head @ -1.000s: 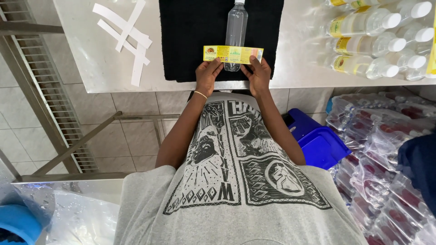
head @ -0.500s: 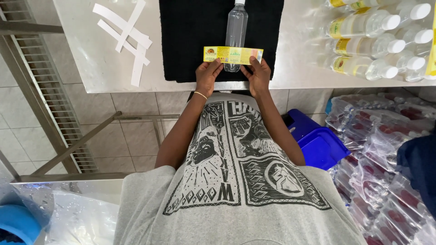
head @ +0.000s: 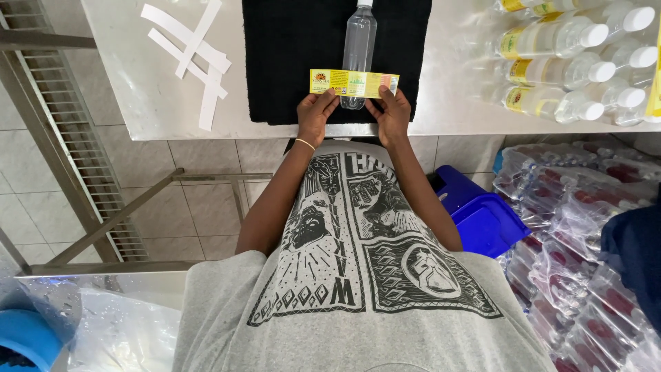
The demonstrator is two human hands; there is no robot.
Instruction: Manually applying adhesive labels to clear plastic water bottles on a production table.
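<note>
A clear plastic bottle (head: 359, 41) with a white cap lies lengthwise on a black cloth (head: 289, 55) spread over a steel table (head: 131, 89). A long yellow label (head: 353, 83) lies across the bottle's lower part. My left hand (head: 316, 114) pinches the label's left end and my right hand (head: 392, 114) pinches its right end, both just below the bottle's base.
White backing strips (head: 193, 52) lie crossed on the table's left. Several labelled bottles with white caps (head: 571, 65) lie on the right. Below the table are a blue bin (head: 485, 220) and shrink-wrapped bottle packs (head: 585, 234). A metal rack (head: 62, 131) stands at left.
</note>
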